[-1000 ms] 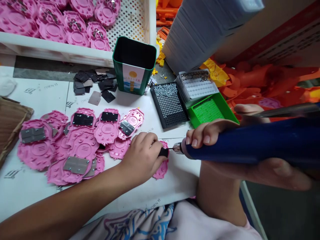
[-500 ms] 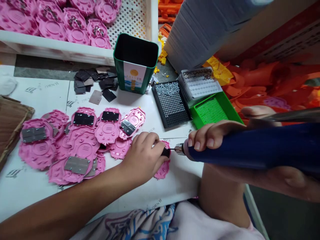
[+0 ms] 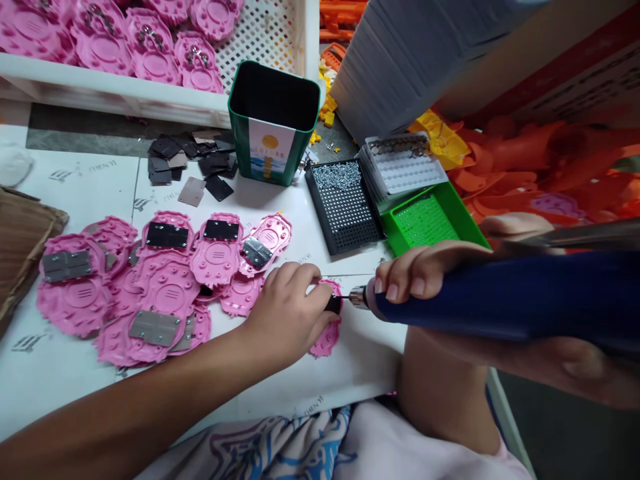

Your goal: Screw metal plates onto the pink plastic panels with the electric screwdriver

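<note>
My left hand [image 3: 290, 313] presses down on a pink plastic part [image 3: 327, 337] near the table's front edge, fingers pinched on a small dark plate at its top. My right hand [image 3: 450, 280] is wrapped round a blue electric screwdriver [image 3: 500, 293] that lies almost level. Its bit tip touches the dark plate by my left fingertips. A heap of pink parts [image 3: 160, 287], some with grey or black metal plates on them, lies to the left of my left hand.
A green tin [image 3: 273, 127] stands behind the pink heap, with loose dark plates [image 3: 190, 160] beside it. A black screw tray [image 3: 343, 203], a white tray [image 3: 403, 167] and a green tray [image 3: 430, 220] sit at right. A white crate [image 3: 150, 100] of pink parts lies at the back.
The view has shifted slightly. Both hands stay in place, with the screwdriver bit still at the dark plate on the pink part.
</note>
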A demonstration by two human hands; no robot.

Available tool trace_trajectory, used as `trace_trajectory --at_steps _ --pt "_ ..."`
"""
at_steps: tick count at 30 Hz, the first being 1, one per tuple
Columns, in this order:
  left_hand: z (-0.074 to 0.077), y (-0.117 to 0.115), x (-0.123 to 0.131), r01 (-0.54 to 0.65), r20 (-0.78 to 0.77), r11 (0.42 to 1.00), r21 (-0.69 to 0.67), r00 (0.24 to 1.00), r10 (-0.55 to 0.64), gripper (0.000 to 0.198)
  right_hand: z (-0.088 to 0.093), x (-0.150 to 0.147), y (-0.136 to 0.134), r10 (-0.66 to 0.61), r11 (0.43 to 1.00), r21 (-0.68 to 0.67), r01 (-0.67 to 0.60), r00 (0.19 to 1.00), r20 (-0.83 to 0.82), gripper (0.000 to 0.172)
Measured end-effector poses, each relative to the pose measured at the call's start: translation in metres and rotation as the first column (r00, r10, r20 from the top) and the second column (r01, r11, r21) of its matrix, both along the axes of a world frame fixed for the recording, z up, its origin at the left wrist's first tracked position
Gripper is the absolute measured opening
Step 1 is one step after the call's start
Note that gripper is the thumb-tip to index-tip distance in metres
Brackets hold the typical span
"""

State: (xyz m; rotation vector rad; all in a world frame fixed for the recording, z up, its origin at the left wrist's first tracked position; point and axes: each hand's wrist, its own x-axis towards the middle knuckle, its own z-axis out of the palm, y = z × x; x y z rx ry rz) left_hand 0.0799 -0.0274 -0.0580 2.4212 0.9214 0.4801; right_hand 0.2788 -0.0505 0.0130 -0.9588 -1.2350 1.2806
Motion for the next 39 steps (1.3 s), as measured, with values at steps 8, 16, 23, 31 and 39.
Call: trace_trajectory --at_steps 8,16,23,31,39 --pt "0.008 0.001 -0.008 0.226 -0.16 0.966 -0.123 0.957 -0.243 0.098 -0.007 -0.011 -0.001 -0.018 0.999 0.042 0.021 0.997 -0.071 0.043" --pt "0.001 -0.002 -0.007 0.196 -0.165 0.98 -0.047 0.966 -0.201 0.086 -0.011 -0.021 -0.002 -0.099 0.981 0.153 0.116 0.989 -0.112 0.051" --pt "0.0 0.001 -0.006 0.217 -0.189 0.975 -0.046 0.957 -0.222 0.098 -0.014 -0.007 0.01 0.02 0.975 0.222 0.015 0.988 -0.156 0.044" --pt "-0.002 0.001 -0.007 0.229 -0.219 0.97 -0.079 0.945 -0.241 0.104 0.014 -0.007 0.047 -0.406 0.88 0.164 0.446 0.885 -0.228 0.036" --pt "0.006 0.003 -0.01 0.29 -0.199 0.948 -0.13 0.929 -0.311 0.097 -0.004 -0.019 0.088 -0.562 0.796 0.149 0.587 0.808 -0.178 0.041"
